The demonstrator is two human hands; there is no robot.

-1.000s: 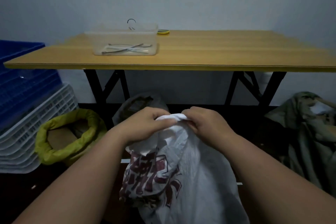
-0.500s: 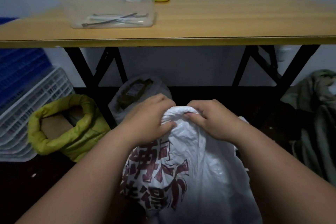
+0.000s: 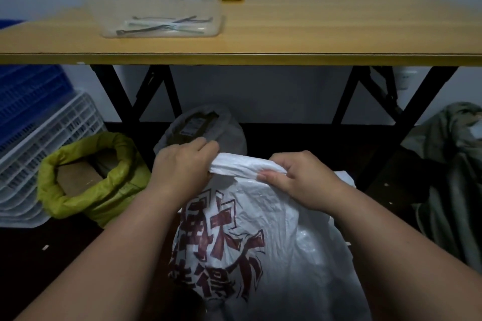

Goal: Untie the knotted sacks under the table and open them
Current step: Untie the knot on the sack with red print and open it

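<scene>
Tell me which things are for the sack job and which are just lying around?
For the job: white sack, left hand, right hand, yellow sack, grey sack.

Lying about: table, clear box, crates, green cloth.

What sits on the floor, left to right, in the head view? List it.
Stacked crates → yellow-green sack → left hand → white sack → right hand → grey-green bundle.
</scene>
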